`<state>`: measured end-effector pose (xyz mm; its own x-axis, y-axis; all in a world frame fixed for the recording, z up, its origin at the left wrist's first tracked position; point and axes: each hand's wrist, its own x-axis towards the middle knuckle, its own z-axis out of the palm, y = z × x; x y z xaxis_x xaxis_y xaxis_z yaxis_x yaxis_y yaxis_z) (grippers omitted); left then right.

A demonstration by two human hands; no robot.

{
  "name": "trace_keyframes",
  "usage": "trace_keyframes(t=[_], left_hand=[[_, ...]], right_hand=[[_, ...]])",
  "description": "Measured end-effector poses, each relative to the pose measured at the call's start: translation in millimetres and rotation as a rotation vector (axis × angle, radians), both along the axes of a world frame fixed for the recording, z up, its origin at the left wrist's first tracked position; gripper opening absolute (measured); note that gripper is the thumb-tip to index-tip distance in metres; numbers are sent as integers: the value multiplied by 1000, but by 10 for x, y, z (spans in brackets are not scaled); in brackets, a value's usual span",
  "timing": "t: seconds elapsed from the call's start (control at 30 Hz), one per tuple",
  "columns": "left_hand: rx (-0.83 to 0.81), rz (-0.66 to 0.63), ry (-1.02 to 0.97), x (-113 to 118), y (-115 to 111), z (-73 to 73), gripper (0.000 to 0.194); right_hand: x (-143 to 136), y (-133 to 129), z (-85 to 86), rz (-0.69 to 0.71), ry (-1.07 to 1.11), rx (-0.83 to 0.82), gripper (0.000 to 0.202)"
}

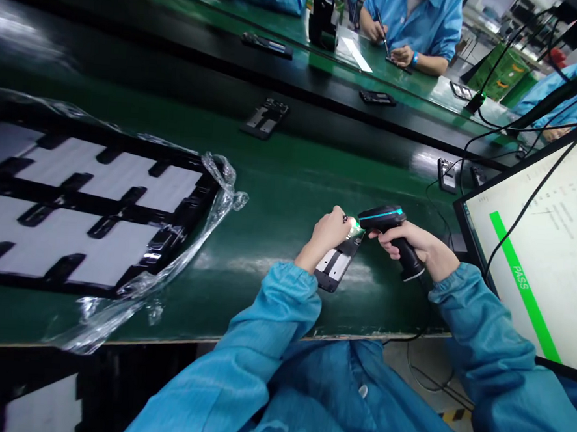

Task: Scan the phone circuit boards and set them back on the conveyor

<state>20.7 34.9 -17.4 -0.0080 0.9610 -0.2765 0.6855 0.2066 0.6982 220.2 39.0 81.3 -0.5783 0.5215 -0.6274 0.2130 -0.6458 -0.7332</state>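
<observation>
My right hand (404, 239) is wrapped round the grip of a black handheld barcode scanner (381, 215) with a blue stripe. The scanner's head points left, at the upper end of an opened phone body (337, 261) lying on the green bench. Bright white and green light falls on that end. My left hand (330, 235) is closed beside it, over the phone's upper left side, fingertips pinched at the lit spot. A small dark piece shows at those fingertips, too small to name. The phone's lower part shows a pale panel with dark strips.
A black tray (107, 221) with pale compartments and loose clear plastic film lies left. Another phone body (266, 118) lies behind it, and several more stand farther back. A monitor (535, 257) showing PASS is at right, with cables. Co-workers in blue sit across the bench.
</observation>
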Motion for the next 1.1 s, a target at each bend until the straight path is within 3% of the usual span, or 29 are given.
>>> trace_keyframes(t=[0.3,1.1], left_hand=[[32,6,19,8,22,-92,25],[29,-94,33,-38,49,-41,25]], right_hand=[[61,-17,9,3,43,-34,22],[127,252,97,71,-56,-160,20]])
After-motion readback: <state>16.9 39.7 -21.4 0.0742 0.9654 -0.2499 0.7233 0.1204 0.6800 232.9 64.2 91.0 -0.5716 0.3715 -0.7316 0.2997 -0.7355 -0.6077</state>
